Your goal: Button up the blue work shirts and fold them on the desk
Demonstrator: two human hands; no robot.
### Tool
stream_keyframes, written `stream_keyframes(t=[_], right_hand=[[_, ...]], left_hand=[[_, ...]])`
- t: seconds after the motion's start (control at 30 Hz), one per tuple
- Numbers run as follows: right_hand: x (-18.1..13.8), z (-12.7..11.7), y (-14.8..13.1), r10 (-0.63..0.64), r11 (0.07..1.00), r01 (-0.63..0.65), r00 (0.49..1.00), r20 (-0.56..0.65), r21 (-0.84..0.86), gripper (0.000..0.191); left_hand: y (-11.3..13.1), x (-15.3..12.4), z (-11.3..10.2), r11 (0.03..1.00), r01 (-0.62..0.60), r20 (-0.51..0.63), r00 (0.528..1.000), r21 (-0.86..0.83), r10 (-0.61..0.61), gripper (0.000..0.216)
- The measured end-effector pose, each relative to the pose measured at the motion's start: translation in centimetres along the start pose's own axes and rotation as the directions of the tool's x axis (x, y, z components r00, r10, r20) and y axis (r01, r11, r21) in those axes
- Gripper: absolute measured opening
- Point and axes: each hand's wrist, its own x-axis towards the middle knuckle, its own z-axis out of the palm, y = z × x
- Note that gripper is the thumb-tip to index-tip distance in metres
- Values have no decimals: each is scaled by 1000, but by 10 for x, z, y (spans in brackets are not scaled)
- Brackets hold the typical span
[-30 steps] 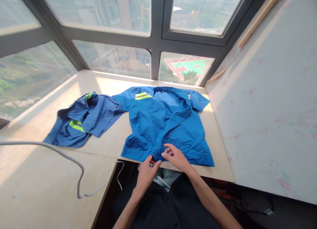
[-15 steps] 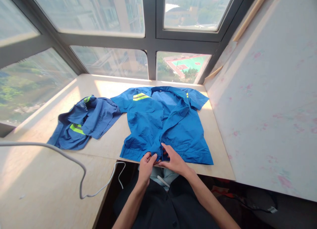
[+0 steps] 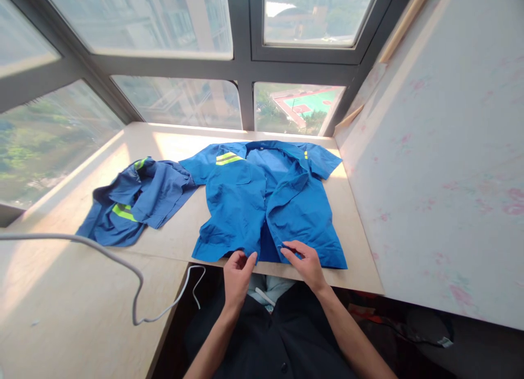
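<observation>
A blue short-sleeved work shirt (image 3: pixel 233 204) with yellow-and-grey reflective stripes lies front up, its collar toward the window. Its two front edges are parted at the hem, and darker inner cloth shows in the gap. My left hand (image 3: pixel 238 275) pinches the bottom corner of the left front panel between thumb and fingers. On the other side of the gap, my right hand (image 3: pixel 306 263) grips the edge of the right front panel just above the hem. Both hands are at the near edge of the wooden surface.
A second blue garment (image 3: pixel 151 199) with reflective stripes lies crumpled to the left. A grey cable (image 3: pixel 137 280) curves over the wooden surface (image 3: pixel 73 313) at front left. Windows (image 3: pixel 176 100) stand behind, and a flower-patterned wall (image 3: pixel 434 177) rises on the right.
My hands have moved apart, the right one to the right. The front edges of the shirt, together at the hem before, are now spread with a gap between them.
</observation>
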Motion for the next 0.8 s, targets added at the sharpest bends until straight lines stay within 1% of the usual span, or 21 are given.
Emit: stream_keyframes(t=[0.1,0.2,0.43,0.67,0.8], right_hand=[[4,-11,-20,-64,998,64,998,-12,1,14],[5,-9,-30,-85,996,85,996,10,29,15],[1,6,-31,-74,993,73,997,7,91,17],[4,1,-37,-120,991,117,991,51,60,17],[8,-1,-36,-148,989,143,983,111,45,17]], left_hand=[[8,-5,8,999,7,23,1000,-45,-5,36],[17,-8,16,995,35,59,998,-97,-29,34],[31,-15,23,982,63,92,995,-180,-47,34],[36,-19,25,979,62,107,993,-192,-41,31],[36,-18,25,983,50,110,993,-179,-31,30]])
